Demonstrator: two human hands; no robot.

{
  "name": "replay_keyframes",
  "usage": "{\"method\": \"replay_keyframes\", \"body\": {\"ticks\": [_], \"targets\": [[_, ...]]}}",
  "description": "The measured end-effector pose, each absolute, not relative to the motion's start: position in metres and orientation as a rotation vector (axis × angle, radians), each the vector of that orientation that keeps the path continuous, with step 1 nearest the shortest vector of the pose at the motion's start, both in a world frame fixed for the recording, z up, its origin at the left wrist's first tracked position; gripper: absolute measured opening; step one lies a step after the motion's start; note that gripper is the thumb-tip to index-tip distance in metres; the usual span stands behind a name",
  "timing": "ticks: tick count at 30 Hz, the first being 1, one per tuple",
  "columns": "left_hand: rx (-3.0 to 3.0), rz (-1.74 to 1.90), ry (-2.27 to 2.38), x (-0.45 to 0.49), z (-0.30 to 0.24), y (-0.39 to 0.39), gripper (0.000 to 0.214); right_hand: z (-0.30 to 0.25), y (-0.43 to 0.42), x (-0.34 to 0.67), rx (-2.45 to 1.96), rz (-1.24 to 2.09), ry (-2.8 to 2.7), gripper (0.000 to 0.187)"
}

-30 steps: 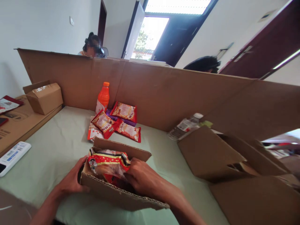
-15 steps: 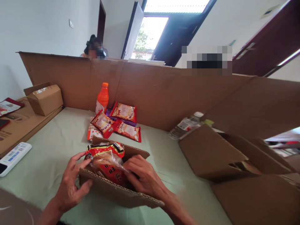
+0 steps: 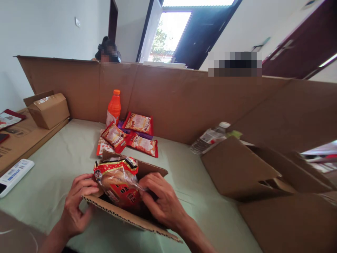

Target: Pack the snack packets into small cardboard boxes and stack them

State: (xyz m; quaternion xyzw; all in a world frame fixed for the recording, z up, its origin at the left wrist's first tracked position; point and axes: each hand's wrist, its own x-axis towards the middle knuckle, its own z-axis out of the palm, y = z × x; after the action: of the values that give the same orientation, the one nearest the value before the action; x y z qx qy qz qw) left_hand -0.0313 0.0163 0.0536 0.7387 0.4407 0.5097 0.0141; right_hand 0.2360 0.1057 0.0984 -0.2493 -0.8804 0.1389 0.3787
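Note:
A small cardboard box (image 3: 131, 219) stands open on the green cloth. Inside it, tilted up above the rim, is a clear plastic bag of bread (image 3: 119, 184) with red and gold print. My right hand (image 3: 160, 200) reaches over the box's right end, its fingers closed on the gathered clear edge of the bag. My left hand (image 3: 77, 203) curls its fingers over the left end of the box; its thumb, slightly blurred, is outside the near flap. The lower part of the bag is hidden by the near flap.
Red snack packets (image 3: 143, 144) lie behind the box beside an orange bottle (image 3: 114, 107). A clear bottle (image 3: 209, 140) leans near larger cardboard boxes (image 3: 237, 168) at right. A white device (image 3: 17, 175) lies left. A cardboard wall (image 3: 171, 98) spans the back; people are beyond it.
My left hand's fingers have come off the bag onto the box's left end. The near flap has swung outward, showing more of the bread bag. My right hand keeps its pinch.

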Motion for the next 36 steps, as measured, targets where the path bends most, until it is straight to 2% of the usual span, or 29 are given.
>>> {"method": "replay_keyframes", "body": {"ticks": [3, 10, 17, 26, 31, 36], "targets": [[2.349, 1.470, 1.366, -0.038, 0.060, 0.019, 0.032, 0.095, 0.110, 0.234, -0.665, 0.398, -2.316, 0.008], [2.477, 1.279, 1.346, -0.048, 0.078, 0.023, 0.029, 0.092, 0.108, 0.231, -0.627, 0.366, -2.259, 0.014], [2.371, 1.505, 1.345, -0.041, 0.069, 0.024, 0.034, 0.088, 0.104, 0.233, -0.774, 0.400, -2.086, 0.016], [2.336, 1.230, 1.064, -0.056, 0.084, 0.024, 0.045, 0.089, 0.108, 0.230, -0.763, 0.511, -2.294, 0.020], [2.345, 1.107, 1.107, -0.060, 0.089, 0.033, 0.033, 0.087, 0.107, 0.230, -0.754, 0.500, -2.288, 0.021], [2.405, 1.135, 1.104, -0.059, 0.088, 0.035, 0.037, 0.086, 0.107, 0.230, -0.753, 0.481, -2.292, 0.018]]}}
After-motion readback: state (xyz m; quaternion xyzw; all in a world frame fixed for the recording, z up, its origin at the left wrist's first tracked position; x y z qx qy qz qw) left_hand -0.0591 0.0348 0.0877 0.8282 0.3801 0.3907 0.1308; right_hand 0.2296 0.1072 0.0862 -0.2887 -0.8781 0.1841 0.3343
